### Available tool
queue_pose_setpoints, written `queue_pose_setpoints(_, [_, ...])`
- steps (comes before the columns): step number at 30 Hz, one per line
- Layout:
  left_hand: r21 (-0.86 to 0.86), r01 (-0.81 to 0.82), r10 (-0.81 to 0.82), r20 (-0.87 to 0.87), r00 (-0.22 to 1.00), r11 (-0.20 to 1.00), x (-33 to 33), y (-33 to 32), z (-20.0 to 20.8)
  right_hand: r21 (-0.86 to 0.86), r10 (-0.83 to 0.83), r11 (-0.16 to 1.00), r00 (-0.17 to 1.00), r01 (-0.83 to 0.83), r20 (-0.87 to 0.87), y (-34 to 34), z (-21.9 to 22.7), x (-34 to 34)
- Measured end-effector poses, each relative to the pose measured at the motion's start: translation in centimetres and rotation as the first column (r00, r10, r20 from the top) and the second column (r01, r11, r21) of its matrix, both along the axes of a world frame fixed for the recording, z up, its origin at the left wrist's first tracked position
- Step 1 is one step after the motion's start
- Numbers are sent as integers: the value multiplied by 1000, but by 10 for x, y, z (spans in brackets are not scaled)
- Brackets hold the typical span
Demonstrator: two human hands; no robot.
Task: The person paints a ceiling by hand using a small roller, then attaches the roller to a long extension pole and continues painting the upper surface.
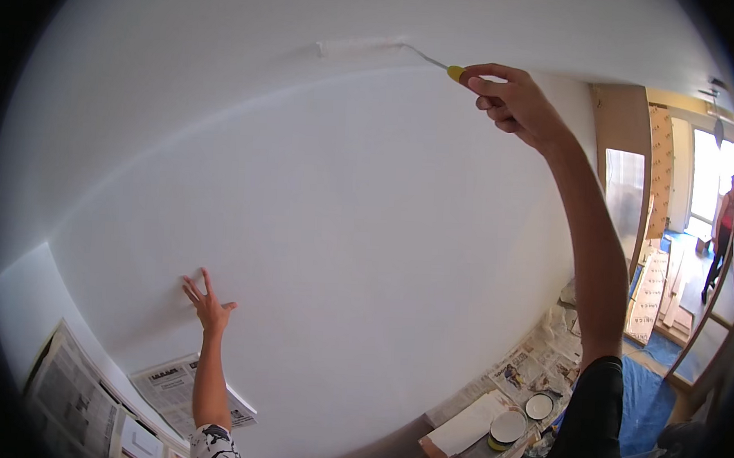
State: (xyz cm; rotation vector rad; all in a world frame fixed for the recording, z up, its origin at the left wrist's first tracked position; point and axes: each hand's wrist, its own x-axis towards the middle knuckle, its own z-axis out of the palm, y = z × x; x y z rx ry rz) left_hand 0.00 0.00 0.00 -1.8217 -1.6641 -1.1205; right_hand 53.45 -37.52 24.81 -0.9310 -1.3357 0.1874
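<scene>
The paint roller [358, 48] is raised to the ceiling [227, 51], its pale head close to the edge where the ceiling meets the wall [343, 212]; whether it presses on the surface cannot be told. That nearness could be the main trouble: a small tilt of the wrist might swing the head into the wall and leave a mark. If the head is wet and pushed too hard, drops could fall on the right forearm [591, 247] or miss the newspapers [533, 359] at the lower right. The long overhead reach may also tire the arm and make the pressure uneven.

The right hand [507, 104] has its grip closed on the yellow handle [455, 72], thumb and index finger near the metal rod [428, 58]; a slack pinch could let the roller twist. The left hand [209, 308] holds nothing, its fingers spread wide before the wall; contact there cannot be made out.
</scene>
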Motion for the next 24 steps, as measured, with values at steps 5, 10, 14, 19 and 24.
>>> queue_pose_setpoints(5, [123, -49, 66, -142, 988, 991, -47, 24, 52, 78, 16, 997, 996, -9, -86, -51, -23, -8])
queue_pose_setpoints(10, [33, -45, 47, -53, 997, 998, -8, 17, -13, 59, -109, 993, 992, 105, 62, -116, -10, -4])
queue_pose_setpoints(14, [54, -36, 39, -57, 998, 998, -20, 16, -4, 50, -150, 988, 987, 148, 53, -138, -16, 0])
queue_pose_setpoints(19, [104, -53, 62, -88, 994, 993, -13, 16, -3, 82, -124, 989, 991, 119, 57, -151, -15, 10])
queue_pose_setpoints(24, [43, -11, 13, -28, 1000, 999, -13, 12, -2, 57, -211, 977, 975, 207, 72, -94, -8, -8])
